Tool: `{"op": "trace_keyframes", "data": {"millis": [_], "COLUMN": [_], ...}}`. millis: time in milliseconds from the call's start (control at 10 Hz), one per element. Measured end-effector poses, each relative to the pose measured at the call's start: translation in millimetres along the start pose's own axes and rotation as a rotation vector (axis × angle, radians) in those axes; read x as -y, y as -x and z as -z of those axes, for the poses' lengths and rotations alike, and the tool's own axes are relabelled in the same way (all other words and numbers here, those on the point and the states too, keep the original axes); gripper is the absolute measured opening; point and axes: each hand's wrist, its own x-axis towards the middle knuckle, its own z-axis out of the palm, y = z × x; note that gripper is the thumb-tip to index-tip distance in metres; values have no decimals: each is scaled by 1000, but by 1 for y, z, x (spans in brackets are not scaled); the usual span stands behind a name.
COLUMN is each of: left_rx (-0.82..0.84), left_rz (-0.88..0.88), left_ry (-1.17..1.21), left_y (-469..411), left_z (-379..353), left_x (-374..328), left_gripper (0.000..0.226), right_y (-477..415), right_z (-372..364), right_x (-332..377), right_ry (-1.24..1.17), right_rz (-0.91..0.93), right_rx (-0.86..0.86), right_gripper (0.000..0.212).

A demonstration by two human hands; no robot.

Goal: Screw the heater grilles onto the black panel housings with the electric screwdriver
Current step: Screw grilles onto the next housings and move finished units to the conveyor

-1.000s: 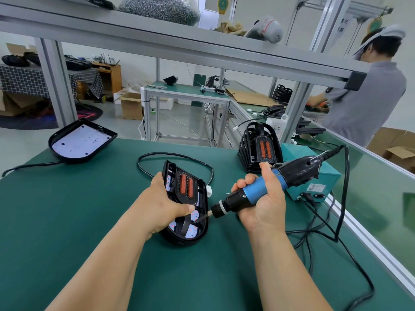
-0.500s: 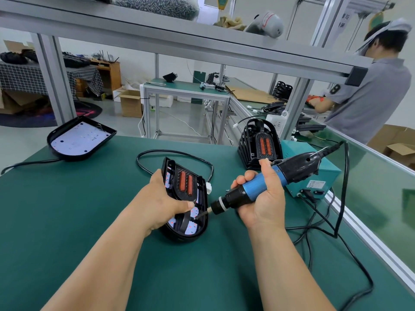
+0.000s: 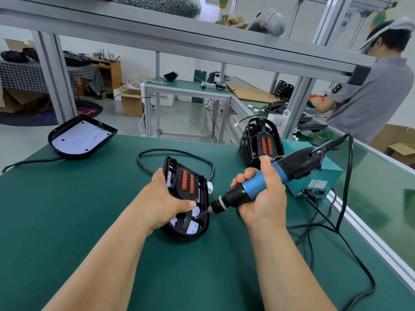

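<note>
Nearby: spare housing (image 3: 82, 136) far-left, grille stack (image 3: 260, 144) beside teal box (image 3: 314, 178).

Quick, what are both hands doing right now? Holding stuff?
Left hand: holding the black panel housing by its edge.
Right hand: gripping the electric screwdriver, its bit down in the housing.

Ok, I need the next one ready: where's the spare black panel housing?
Head view: the spare housing lies open side up at the far-left edge of the green table, left of the held housing.
</note>
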Motion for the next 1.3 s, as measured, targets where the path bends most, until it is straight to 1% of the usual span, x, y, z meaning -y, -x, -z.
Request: {"op": "trace_keyframes", "data": {"millis": [100, 300, 700, 900, 1100, 1200, 1300], "left_rx": [-3, -13, -13, -13, -17, -18, -14], "left_rz": [1, -14, -6, -10, -17, -15, -11], "left_ry": [-6, -25, -29, -29, -31, -34, -42], "left_y": [0, 0, 1, 1, 1, 1, 0], "left_z": [0, 0, 1, 1, 0, 0, 0], "left_x": [0, 0, 0, -1, 0, 0, 1], "left_gripper": [60, 58, 59, 58, 59, 58, 60], "right_y": [1, 2, 0, -1, -2, -1, -1], "right_z": [-3, -5, -1, -1, 0, 1, 1], "right_x": [0, 0, 0, 0, 0, 0, 0], "right_ry": [16, 35, 7, 21, 17, 12, 7], "right_rz": [12, 41, -7, -11, -7, -4, 3], "right_rx": [4, 35, 1, 4, 7, 13, 12], "right_gripper": [19, 11, 10, 24, 25, 25, 19]}}
